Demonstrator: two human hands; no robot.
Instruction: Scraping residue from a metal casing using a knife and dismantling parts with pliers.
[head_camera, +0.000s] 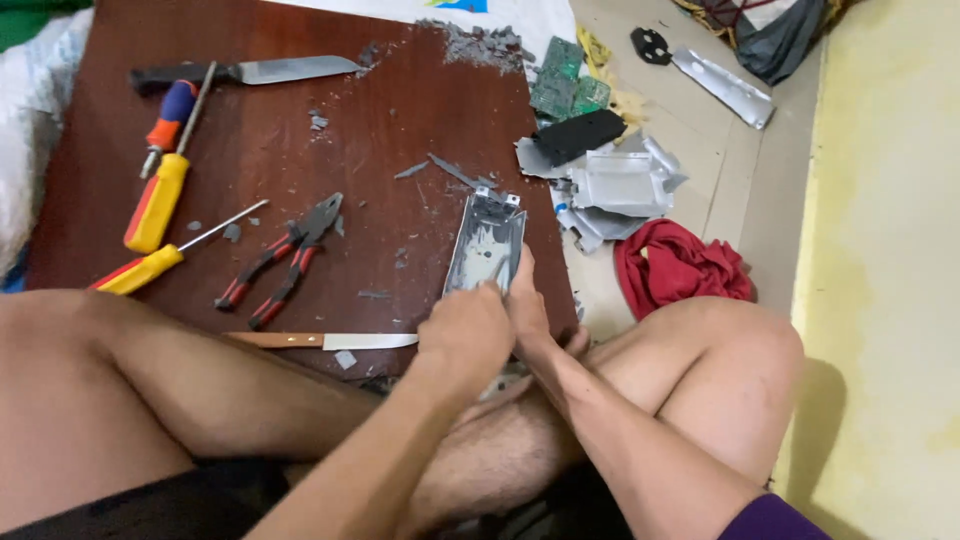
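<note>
Head view: we look down on the dark brown desk (300, 160), strewn with grey chips. At its near right edge stands the grey metal casing (487, 243), a shallow open shell with only scraps inside. Our left hand (466, 330) is closed around its lower end; our right hand (527, 300) presses along its right side, fingers wrapped on the rim. Pliers (283, 262), yellow screwdrivers (155, 200) and two knives (320, 341) lie left. We judge the jagged rim could cut a finger if the grip slips.

Head view, steeply down, close.
</note>
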